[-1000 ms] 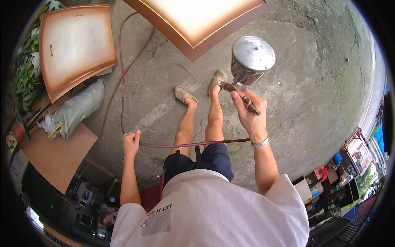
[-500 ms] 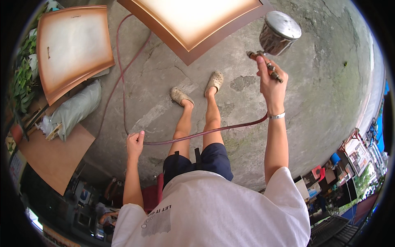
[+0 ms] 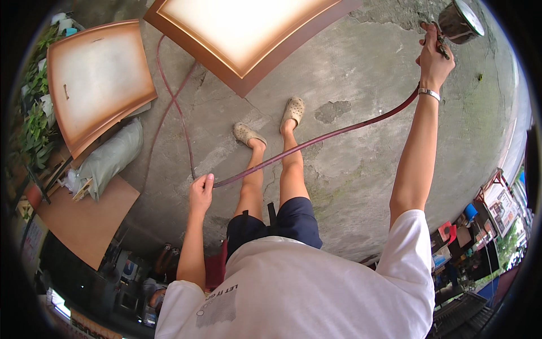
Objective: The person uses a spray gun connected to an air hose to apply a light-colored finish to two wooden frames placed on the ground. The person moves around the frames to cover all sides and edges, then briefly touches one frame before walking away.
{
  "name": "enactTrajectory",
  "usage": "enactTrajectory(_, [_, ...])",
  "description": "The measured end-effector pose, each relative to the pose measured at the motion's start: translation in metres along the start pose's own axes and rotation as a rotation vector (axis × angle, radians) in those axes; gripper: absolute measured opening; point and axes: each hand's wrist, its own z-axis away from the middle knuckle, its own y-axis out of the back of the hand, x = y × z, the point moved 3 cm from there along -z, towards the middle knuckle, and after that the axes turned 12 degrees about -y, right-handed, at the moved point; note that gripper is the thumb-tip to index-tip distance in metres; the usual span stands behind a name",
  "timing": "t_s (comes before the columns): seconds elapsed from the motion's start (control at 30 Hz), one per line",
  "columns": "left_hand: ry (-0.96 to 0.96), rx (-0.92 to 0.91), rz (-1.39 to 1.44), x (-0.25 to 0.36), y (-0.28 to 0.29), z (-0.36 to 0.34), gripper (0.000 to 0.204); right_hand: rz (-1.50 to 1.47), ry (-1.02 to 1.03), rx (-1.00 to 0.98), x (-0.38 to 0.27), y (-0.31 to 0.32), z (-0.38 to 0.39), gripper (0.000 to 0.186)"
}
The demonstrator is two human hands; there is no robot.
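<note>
My right hand (image 3: 436,61), arm stretched out to the far right, is closed around a spray gun (image 3: 442,46) topped by a round metal cup (image 3: 462,22). A dark red hose (image 3: 333,134) runs from that hand's wrist, in front of my legs, to my left hand (image 3: 201,193). The left fist grips the hose, thumb up. Beyond my feet, at the top, is a panel (image 3: 243,34) with a white middle and a brown shaded frame. It stands apart from the spray gun, to its left.
A second white panel with brown edges (image 3: 101,85) stands at the far left beside green plants (image 3: 36,127). Below it lie a grey wrapped bundle (image 3: 113,152) and a brown board (image 3: 90,220). The hose loops over the cracked concrete floor (image 3: 361,186). Cluttered goods (image 3: 451,237) line the lower right.
My right hand has swung outward to the right and farther away with the spray gun. My left hand has shifted slightly right, and the hose between them is stretched longer and slants upward.
</note>
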Motion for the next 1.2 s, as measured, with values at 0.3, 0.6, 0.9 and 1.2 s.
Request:
enactTrajectory(0.3, [-0.06, 0.029, -0.154, -0.02, 0.027, 0.006, 0.049, -0.011, -0.21, -0.234, 0.007, 0.013, 0.116, 0.041])
enactTrajectory(0.6, [-0.091, -0.006, -0.365, -0.062, 0.073, 0.029, 0.051, 0.016, -0.165, -0.662, -0.028, 0.024, 0.29, 0.021])
enactTrajectory(0.9, [-0.108, -0.054, -0.378, -0.063, 0.061, 0.03, 0.054, 0.056, -0.165, -0.867, -0.03, 0.034, 0.302, 0.02])
enactTrajectory(1.2, [0.035, -0.121, -0.215, -0.024, 0.011, 0.016, 0.046, 0.03, -0.135, -0.259, 0.038, 0.016, 0.117, 0.033])
